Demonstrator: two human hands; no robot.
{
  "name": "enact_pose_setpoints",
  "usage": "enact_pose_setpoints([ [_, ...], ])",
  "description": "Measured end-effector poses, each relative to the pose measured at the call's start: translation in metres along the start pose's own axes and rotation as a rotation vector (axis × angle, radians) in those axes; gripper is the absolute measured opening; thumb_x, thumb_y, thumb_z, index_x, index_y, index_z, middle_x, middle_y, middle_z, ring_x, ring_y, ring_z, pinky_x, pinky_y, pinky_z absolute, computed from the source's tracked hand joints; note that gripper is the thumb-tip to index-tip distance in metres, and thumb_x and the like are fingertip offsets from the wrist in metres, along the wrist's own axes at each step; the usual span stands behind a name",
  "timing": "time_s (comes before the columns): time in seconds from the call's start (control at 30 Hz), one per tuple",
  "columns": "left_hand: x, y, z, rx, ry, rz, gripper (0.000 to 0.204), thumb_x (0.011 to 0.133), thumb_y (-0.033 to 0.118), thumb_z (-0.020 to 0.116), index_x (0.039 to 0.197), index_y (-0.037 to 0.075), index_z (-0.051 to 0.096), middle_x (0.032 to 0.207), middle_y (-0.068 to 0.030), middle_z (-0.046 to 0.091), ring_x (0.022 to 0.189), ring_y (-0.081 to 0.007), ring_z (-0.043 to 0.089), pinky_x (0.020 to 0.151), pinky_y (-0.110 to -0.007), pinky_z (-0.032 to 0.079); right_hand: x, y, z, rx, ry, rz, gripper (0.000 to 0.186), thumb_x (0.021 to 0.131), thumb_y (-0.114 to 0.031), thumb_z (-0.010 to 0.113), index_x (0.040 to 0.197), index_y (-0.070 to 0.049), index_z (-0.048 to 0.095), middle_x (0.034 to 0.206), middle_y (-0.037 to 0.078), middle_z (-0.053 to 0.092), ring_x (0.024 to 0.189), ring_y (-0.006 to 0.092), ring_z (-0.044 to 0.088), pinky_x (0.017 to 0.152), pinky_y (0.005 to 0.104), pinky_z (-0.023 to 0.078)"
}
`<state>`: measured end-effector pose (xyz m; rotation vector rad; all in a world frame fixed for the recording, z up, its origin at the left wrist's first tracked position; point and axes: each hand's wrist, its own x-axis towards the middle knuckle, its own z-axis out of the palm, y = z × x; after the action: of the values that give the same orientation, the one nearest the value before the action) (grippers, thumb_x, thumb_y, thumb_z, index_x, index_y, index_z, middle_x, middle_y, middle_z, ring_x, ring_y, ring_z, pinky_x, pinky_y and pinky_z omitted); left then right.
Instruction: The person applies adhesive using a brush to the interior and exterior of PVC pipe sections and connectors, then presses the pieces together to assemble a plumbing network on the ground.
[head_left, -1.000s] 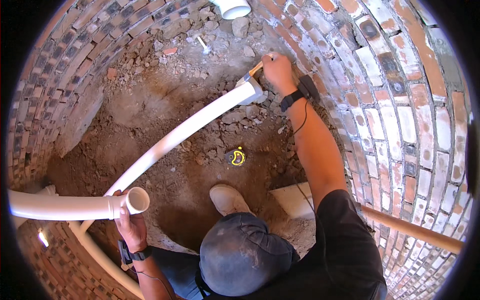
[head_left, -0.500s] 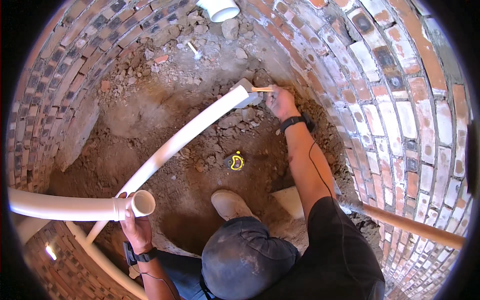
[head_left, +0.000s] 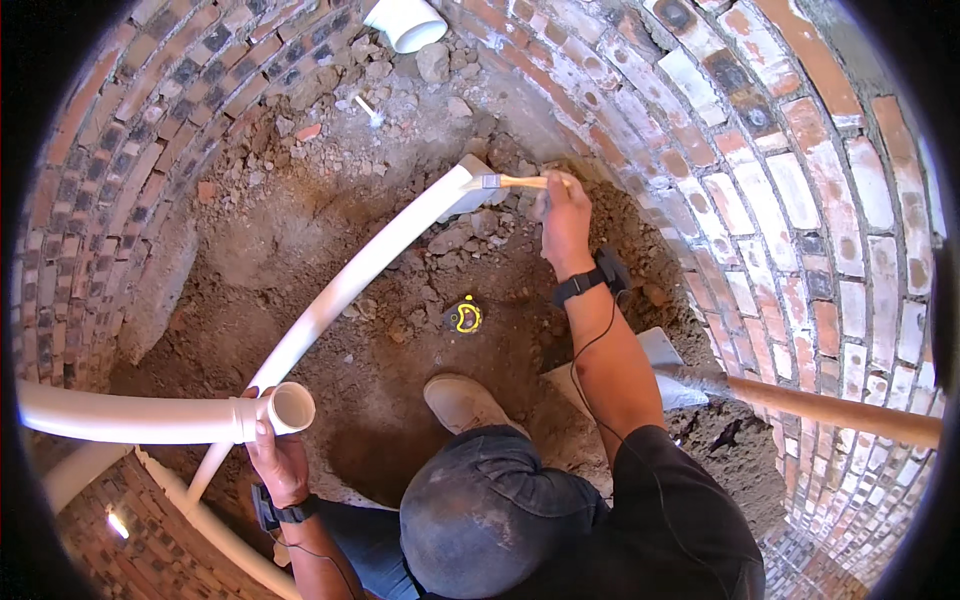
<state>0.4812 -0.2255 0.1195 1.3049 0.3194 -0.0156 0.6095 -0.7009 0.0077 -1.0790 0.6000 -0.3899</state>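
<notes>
slanting white pipe [head_left: 375, 255] across the way, open soil [head_left: 390, 370] around tape measure [head_left: 466, 317]

Construction site: bare brick walls [head_left: 760, 220], a rubble-strewn earth floor [head_left: 260, 240], white plastic pipes [head_left: 365, 265] and a shovel [head_left: 770, 395] identify the area.

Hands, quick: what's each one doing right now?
Left hand: closed around the white pipe fitting.
Right hand: closed, holding the flat paintbrush by its wooden handle.
</notes>
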Motion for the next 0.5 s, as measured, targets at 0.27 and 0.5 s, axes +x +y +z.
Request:
enact_pose_setpoints([
  [0.27, -0.014, -0.001, 0.001, -0.059, 0.007, -0.021, 0.072, 0.093, 0.040, 0.073, 0.144, 0.002, 0.039, 0.134, -0.0171, 0.056, 0.126, -0.0260, 0.056, 0.110, -0.042, 0.045, 0.039, -0.016, 0.057, -0.792, -0.017, -0.413, 0.025, 0.097, -0.021, 0.061, 0.103, 0.002, 0.069, 0.094, 0.019, 0.072, 0.089, 0.0316, 0.069, 0.082, 0.0399, 0.051],
  [0.5, -0.019, 0.002, -0.017, -0.053, 0.051, 0.007, 0.068, 0.094, 0.038, 0.072, 0.143, 0.002, 0.041, 0.132, -0.0165, 0.057, 0.124, -0.0253, 0.057, 0.110, -0.042, 0.045, 0.015, 0.000, 0.020, -0.625, 0.046, -0.324, 0.025, 0.103, -0.023, 0.059, 0.106, 0.000, 0.067, 0.074, 0.004, 0.062, 0.063, 0.0123, 0.057, 0.057, 0.0298, 0.045],
])
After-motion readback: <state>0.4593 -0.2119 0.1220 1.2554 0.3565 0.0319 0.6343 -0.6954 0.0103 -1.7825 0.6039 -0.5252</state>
